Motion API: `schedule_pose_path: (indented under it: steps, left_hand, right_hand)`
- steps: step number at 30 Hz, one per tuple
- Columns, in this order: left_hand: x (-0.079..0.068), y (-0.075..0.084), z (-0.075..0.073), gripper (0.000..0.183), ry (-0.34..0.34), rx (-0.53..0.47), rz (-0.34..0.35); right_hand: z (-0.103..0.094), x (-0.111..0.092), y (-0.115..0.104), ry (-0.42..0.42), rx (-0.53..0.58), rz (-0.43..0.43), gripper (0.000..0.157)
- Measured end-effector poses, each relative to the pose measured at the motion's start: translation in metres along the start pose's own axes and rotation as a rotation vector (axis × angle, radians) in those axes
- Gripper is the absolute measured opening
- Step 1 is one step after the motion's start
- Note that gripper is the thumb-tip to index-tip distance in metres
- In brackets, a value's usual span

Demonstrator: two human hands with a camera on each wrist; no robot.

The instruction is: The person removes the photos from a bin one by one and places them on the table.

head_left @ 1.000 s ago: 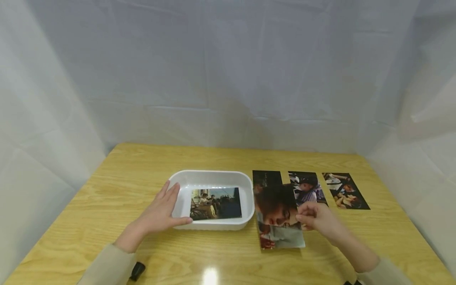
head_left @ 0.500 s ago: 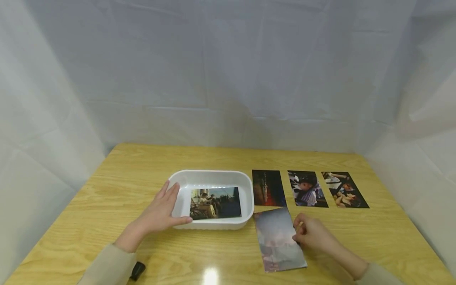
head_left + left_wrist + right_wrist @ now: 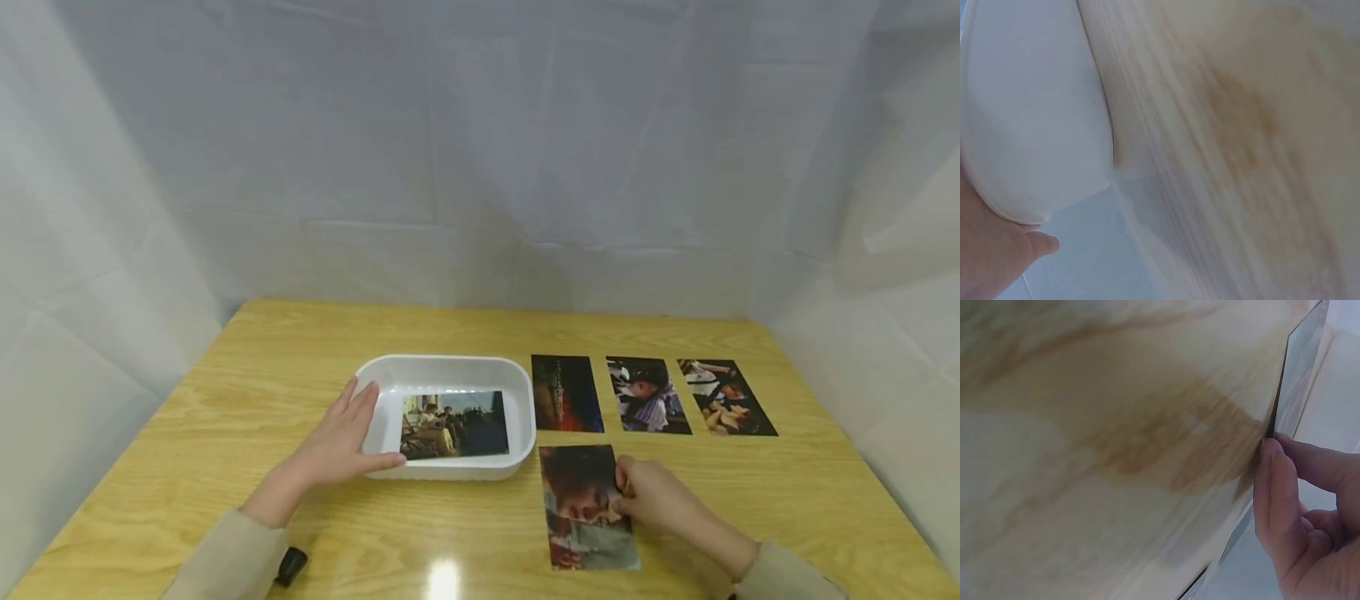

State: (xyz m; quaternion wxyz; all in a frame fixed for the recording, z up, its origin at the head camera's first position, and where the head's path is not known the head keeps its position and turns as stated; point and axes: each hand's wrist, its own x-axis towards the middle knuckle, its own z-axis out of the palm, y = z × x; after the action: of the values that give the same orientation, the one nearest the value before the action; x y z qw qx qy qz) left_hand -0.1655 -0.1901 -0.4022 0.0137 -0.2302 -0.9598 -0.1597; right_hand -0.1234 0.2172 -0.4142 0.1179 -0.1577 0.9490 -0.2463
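My right hand (image 3: 656,500) pinches the right edge of a photo print (image 3: 588,508) showing a close-up face, low over the near part of the table. In the right wrist view the thumb and fingertips (image 3: 1270,450) meet at the edge of the print (image 3: 1297,369). My left hand (image 3: 333,446) rests on the left end of a white plastic tray (image 3: 442,472), fingers extended over the rim and thumb along the near side. Inside the tray lies another photo print (image 3: 453,425) with seated figures. The left wrist view shows the tray's outer wall (image 3: 1035,106) beside the hand.
Behind the right hand, three photo prints lie in a row: a dark one (image 3: 567,394), one of a person in stripes (image 3: 648,396) and one at far right (image 3: 727,397). A small black object (image 3: 291,567) lies by the left sleeve. White sheeting (image 3: 480,150) encloses the wooden table (image 3: 285,358).
My right hand has brought the face print toward the near side, away from the row, uncovering the dark print and the one beside it. The left hand stays at the tray.
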Motion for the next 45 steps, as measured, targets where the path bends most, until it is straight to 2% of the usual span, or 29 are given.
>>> schedule_pose_path:
  steps: [6,14,19,21,27,34,37,45]
  left_hand:
    - [0.0,0.0,-0.002,0.106,0.001,-0.007,-0.007]
    - [0.0,-0.001,-0.002,0.107,-0.001,-0.006,-0.005]
    - [-0.001,-0.001,0.0,0.106,0.001,-0.007,-0.005]
    - [-0.001,-0.001,0.0,0.106,0.003,-0.008,-0.005]
    - [-0.002,-0.002,0.0,0.106,0.008,-0.009,-0.009]
    - [-0.002,-0.003,0.003,0.106,0.007,-0.014,-0.012]
    - [-0.002,-0.003,0.003,0.106,0.009,-0.015,-0.013]
    - [-0.001,-0.002,0.003,0.106,0.038,-0.009,0.013]
  right_hand:
    - [-0.001,0.002,-0.002,0.002,-0.035,-0.01,0.022]
    - [0.002,0.003,-0.005,0.007,-0.13,0.057,0.028]
    - [-0.002,0.007,-0.012,0.029,-0.105,0.072,0.025]
    - [-0.006,0.01,-0.017,0.048,-0.083,0.049,0.023]
    - [-0.017,0.027,-0.039,0.154,-0.082,-0.118,0.022]
    - [-0.015,0.052,-0.067,0.248,-0.044,-0.234,0.023]
    - [-0.013,0.063,-0.079,0.24,-0.026,-0.257,0.024]
    - [-0.005,0.09,-0.105,0.163,-0.106,-0.353,0.03]
